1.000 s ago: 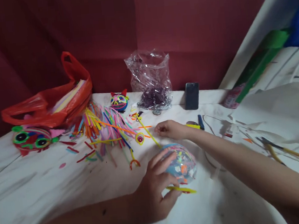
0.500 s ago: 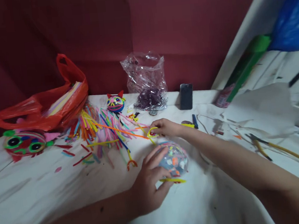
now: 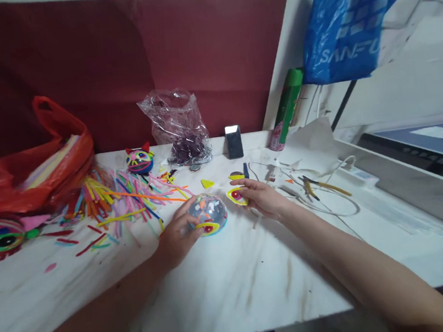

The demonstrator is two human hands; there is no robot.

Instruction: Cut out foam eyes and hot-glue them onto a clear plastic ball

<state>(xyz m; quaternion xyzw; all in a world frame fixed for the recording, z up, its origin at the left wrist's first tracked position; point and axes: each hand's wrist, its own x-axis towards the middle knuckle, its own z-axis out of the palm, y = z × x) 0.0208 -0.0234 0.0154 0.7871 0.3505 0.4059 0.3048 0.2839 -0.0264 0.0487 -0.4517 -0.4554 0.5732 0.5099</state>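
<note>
My left hand is closed around the left side of a clear plastic ball decorated with coloured bits, which rests on the table. On the ball's near side is a yellow eye-shaped piece with a red centre. A matching yellow eye piece, also red in the middle, is pinched in my right hand, just right of the ball and apart from it. Beyond the ball lies a yellow triangular scrap. Another yellow piece lies behind my right fingers.
At left are a red plastic bag, a pile of coloured pipe cleaners and a decorated ball face. A smaller cat-faced ball, clear bag and phone stand behind. Pliers and cables are at right.
The view has swung to the right. My right hand has drawn the yellow eye piece away from the pipe cleaners to the right side of the ball. My left hand still holds the ball.
</note>
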